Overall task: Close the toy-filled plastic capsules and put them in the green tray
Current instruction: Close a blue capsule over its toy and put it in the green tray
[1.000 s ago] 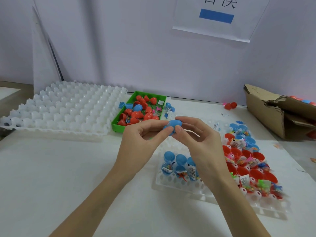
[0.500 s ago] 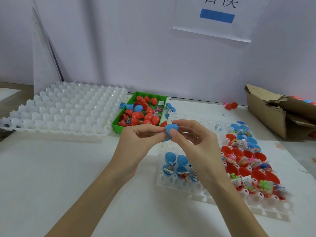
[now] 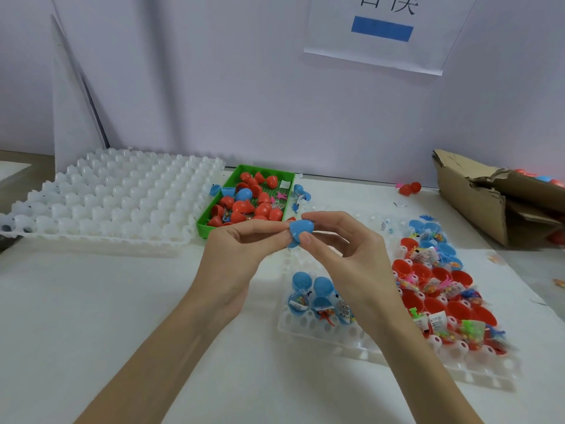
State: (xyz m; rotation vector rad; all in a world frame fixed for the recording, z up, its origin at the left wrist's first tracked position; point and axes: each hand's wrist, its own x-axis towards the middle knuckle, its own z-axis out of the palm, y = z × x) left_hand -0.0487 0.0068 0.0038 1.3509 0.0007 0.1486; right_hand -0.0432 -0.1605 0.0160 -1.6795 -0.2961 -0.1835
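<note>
Both hands meet mid-air over the table: left hand [image 3: 244, 255] & right hand [image 3: 345, 255] each pinch the blue capsule [image 3: 299, 229] w/ thumb and fingertips. It sits just off the near right corner of the green tray [image 3: 202, 225], above the white holder's [image 3: 305, 327] far edge. Bare table [image 3: 91, 301] lies wide open to the left; a cardboard box [image 3: 477, 206] sits far right.

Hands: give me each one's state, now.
Left hand: fingertips pinch the blue capsule.
Right hand: thumb and fingers pinch the same capsule.
</note>
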